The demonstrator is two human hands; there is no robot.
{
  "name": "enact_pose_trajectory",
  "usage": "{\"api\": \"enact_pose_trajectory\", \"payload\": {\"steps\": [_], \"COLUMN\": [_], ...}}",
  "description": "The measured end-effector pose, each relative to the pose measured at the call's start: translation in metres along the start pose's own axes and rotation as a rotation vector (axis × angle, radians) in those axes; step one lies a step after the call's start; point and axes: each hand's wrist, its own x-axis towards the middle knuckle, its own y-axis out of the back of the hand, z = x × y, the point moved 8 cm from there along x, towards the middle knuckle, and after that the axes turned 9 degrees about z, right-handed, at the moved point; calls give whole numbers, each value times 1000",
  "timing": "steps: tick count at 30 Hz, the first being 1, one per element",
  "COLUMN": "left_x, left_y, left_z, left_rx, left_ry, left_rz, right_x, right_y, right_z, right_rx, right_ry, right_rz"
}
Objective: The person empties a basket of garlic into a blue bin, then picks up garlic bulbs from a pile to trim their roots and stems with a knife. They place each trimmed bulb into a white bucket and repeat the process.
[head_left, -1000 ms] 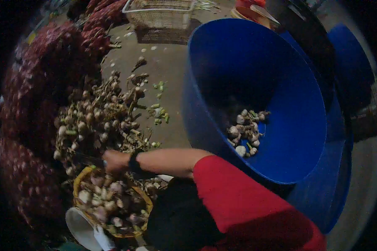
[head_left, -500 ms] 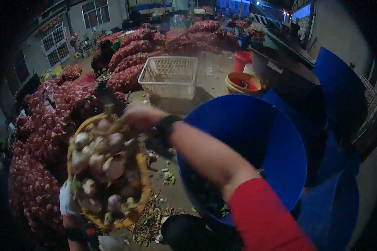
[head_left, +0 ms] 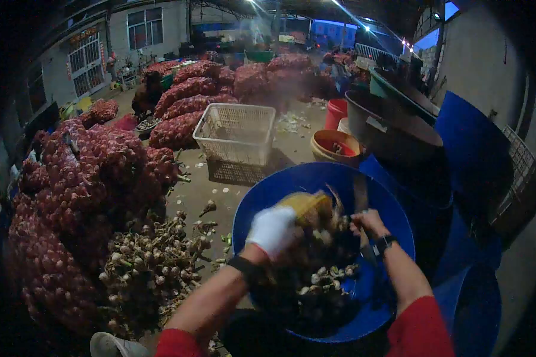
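Observation:
My left hand (head_left: 272, 231), in a white glove, is closed on the rim of a yellow basket (head_left: 307, 205). The basket is tipped over inside a large blue tub (head_left: 393, 211), and blurred garlic bulbs (head_left: 321, 235) are falling from its mouth. More garlic bulbs (head_left: 327, 279) lie in the tub's shadowed bottom. My bare right hand (head_left: 369, 224) is closed over the tub's right side, around a long, flat, blade-like tool (head_left: 361, 193) whose exact kind I cannot make out.
Loose garlic with stems (head_left: 152, 262) is heaped on the floor at left, beside stacked red mesh sacks (head_left: 59, 226). Ahead stands a white plastic crate (head_left: 235, 134). An orange-brown bucket (head_left: 336, 147) and blue sheets (head_left: 470, 143) are at right. Someone (head_left: 147, 95) crouches farther back.
The full basket has moved right from beside the sacks to over the blue tub and has been tipped, spilling garlic. My right hand has left the basket and moved to the tub's right side.

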Motion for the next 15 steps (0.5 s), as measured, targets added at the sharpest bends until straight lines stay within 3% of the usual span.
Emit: {"api": "enact_pose_trajectory", "payload": {"steps": [2,4,6,8,11,13,15], "left_x": [-17,-17,-3,7,8,7,8], "left_y": [-52,-69,-61,-40,-10,9,37], "left_z": [19,21,23,25,47,51,46], "left_rx": [2,28,48,52,-6,7,104], "left_ry": [-90,-107,-105,-150,-263,-268,-241], "left_rz": [-211,-287,-327,-108,71,169,284], "right_x": [2,-16,-17,-23,-42,-49,-56], "right_y": [14,27,31,26,8,0,-6], "right_z": [3,-3,-10,-16,-42,-88,-104], "right_rx": [-6,-98,-137,-174,-48,-53,-117], "right_ry": [98,80,127,156,183,527,580], "right_rz": [37,178,192,191,152,236,278]}}
